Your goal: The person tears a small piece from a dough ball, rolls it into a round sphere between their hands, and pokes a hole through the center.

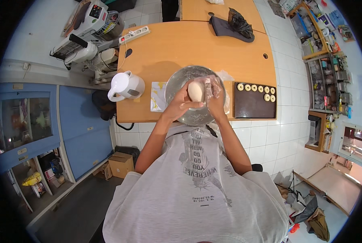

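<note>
A smooth, pale ball of dough [196, 91] is held above a wide metal bowl [173, 90]. My left hand [179, 104] curls round the dough from the left, its thumb along the lower side. Close against the dough's right side is my right hand [215, 99], fingers bent and covered with a whitish film or smears. What its fingers close on, if anything, is hidden. Pale residue coats the inside of the bowl. To the right lies a dark baking tray [252, 106] with several small dough rings [254, 88] along its far and right sides.
A white electric kettle [126, 86] stands left of the bowl, beside a white and yellow sheet [157, 97]. Clear plastic [225, 75] lies behind the bowl's right side. Farther back on the wooden table [168, 44] are a power strip [134, 35] and a dark cloth [225, 29].
</note>
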Demonstrator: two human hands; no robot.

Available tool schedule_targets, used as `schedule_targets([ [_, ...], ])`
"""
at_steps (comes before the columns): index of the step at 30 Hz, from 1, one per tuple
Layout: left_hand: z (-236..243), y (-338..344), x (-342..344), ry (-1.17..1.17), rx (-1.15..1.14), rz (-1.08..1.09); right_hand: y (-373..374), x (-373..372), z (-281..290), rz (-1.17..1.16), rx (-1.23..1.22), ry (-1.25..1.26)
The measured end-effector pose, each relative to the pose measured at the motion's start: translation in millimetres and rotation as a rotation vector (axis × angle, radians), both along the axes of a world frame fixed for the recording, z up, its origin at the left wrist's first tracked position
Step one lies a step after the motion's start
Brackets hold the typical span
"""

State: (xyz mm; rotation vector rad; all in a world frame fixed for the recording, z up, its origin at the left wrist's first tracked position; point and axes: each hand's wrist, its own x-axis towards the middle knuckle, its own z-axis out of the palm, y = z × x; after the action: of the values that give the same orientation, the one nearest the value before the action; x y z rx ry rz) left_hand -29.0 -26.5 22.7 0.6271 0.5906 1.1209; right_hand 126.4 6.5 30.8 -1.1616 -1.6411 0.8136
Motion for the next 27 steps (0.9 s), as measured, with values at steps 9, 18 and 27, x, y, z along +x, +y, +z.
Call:
schedule_targets([
  [9,-12.3,-9.8,2.0,0.529,0.127,0.0,0.1,10.9,-1.4,0.157,-0.457,0.321],
  [18,-12.7,-1.3,-1.9,0.818,0.125,0.115,8.0,25.9,-0.7,0.104,-0.425,0.303],
  [27,-12.9,6.4,4.8,0.842,0.108,0.101,9.1,25.8,-3.2,0.113,-0.459,0.319],
])
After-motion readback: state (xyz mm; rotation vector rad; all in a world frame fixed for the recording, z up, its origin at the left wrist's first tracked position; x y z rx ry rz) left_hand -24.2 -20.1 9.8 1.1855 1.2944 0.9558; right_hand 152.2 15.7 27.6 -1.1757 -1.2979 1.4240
